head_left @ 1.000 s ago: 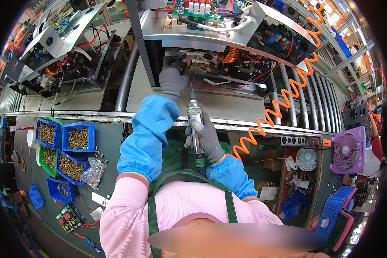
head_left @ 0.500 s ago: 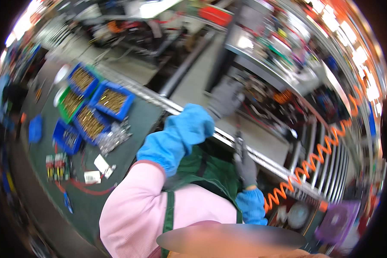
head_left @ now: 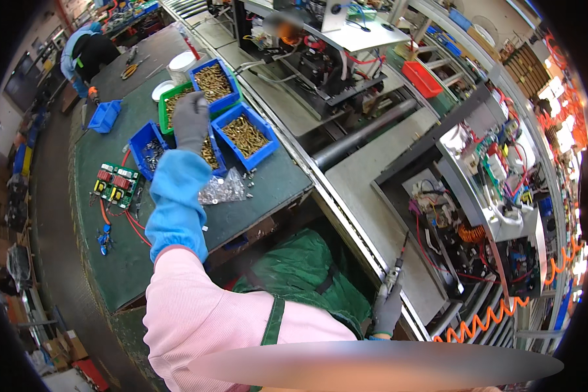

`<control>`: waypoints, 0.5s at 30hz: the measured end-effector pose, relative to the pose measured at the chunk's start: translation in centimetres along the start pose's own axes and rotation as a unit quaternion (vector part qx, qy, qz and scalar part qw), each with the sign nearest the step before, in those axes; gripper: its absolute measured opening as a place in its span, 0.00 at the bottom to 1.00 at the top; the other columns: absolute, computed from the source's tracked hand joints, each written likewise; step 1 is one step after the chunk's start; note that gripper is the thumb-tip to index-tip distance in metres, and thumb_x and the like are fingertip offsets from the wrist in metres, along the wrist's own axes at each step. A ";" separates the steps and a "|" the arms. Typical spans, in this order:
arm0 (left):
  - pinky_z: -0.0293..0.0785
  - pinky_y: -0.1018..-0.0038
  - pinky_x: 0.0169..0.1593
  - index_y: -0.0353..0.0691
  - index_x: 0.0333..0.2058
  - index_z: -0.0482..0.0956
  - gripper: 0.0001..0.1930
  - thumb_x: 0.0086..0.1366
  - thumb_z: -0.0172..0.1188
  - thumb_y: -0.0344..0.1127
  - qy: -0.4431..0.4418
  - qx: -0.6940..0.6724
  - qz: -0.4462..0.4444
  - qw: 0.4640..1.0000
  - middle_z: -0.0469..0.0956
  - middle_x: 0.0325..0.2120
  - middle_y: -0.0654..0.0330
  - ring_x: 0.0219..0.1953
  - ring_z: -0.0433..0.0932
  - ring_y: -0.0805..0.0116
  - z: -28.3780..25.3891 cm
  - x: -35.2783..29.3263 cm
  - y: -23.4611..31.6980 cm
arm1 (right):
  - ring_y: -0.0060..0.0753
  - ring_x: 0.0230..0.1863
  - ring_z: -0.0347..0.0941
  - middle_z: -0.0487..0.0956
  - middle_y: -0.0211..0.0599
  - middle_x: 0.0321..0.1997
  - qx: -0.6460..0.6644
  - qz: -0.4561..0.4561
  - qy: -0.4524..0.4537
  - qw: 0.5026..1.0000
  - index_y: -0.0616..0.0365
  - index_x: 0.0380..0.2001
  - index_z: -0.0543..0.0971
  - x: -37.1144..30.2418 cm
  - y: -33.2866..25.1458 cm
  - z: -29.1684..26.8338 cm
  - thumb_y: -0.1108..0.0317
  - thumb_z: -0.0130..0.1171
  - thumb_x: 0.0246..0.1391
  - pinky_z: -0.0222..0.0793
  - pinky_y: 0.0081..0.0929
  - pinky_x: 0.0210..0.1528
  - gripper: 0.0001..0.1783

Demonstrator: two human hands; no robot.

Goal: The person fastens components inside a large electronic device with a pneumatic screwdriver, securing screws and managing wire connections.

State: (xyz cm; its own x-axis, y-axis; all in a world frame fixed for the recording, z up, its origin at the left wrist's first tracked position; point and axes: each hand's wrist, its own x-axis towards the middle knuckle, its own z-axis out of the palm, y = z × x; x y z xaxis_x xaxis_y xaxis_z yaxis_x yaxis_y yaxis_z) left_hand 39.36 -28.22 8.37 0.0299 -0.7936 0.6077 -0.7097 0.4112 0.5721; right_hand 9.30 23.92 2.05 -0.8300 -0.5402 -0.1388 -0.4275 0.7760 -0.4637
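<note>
My left hand (head_left: 193,121), in a grey glove and blue sleeve cover, is over a green bin (head_left: 164,108) of brass-coloured screws. Its fingers look curled in; whatever they hold is hidden. Close around it stand blue bins of similar screws, one (head_left: 213,85) behind and another (head_left: 247,134) to the right, partly beside a third under my wrist. Low on the right, my right hand (head_left: 387,312), also gloved in grey, is wrapped round a power screwdriver (head_left: 392,279). The screwdriver's thin bit points away from me, above the rail edge.
A clear bag of small parts (head_left: 223,189) and a circuit board (head_left: 116,185) with red wires lie on the green table (head_left: 176,232). Metal chassis (head_left: 431,189) with wiring stands on the conveyor at right. An orange coiled hose (head_left: 483,325) hangs near my right hand. Another person (head_left: 85,55) bends over far left.
My view has turned toward the table. My left hand has gone from above the conveyor, near the chassis, to the screw bins on the left. The right hand keeps hold of the screwdriver.
</note>
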 end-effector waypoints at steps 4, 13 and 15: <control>0.71 0.64 0.53 0.44 0.45 0.78 0.20 0.58 0.58 0.48 -0.204 0.235 -0.211 0.927 0.78 0.43 0.50 0.50 0.75 0.53 -0.2 3.2 -7.5 | 0.57 0.41 0.76 0.79 0.53 0.41 -0.002 -0.009 0.009 1.000 0.44 0.67 0.54 -0.2 0.4 0.0 0.59 0.48 0.58 0.70 0.42 0.42 0.34; 0.70 0.62 0.55 0.43 0.54 0.71 0.28 0.57 0.58 0.52 -0.333 0.289 -0.234 0.866 0.72 0.52 0.48 0.55 0.72 0.52 2.2 6.9 -6.3 | 0.56 0.41 0.75 0.78 0.55 0.42 0.029 -0.003 0.008 1.000 0.50 0.66 0.54 -0.4 -0.4 0.1 0.61 0.48 0.58 0.69 0.43 0.43 0.33; 0.70 0.62 0.54 0.43 0.53 0.71 0.28 0.58 0.59 0.52 -0.353 0.226 -0.210 0.883 0.74 0.50 0.47 0.54 0.73 0.52 2.2 7.1 -7.0 | 0.56 0.41 0.75 0.78 0.55 0.41 0.027 -0.009 0.022 0.999 0.51 0.66 0.55 -0.4 -0.1 0.3 0.60 0.48 0.58 0.69 0.43 0.42 0.33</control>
State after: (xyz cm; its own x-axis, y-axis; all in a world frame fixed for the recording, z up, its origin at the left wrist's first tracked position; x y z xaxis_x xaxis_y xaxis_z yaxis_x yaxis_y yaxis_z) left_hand 42.97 -37.78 7.46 0.0246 -0.9809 -0.1931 -0.9536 -0.0810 0.2901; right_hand 9.76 23.98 1.92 -0.8376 -0.5384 -0.0927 -0.4237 0.7473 -0.5118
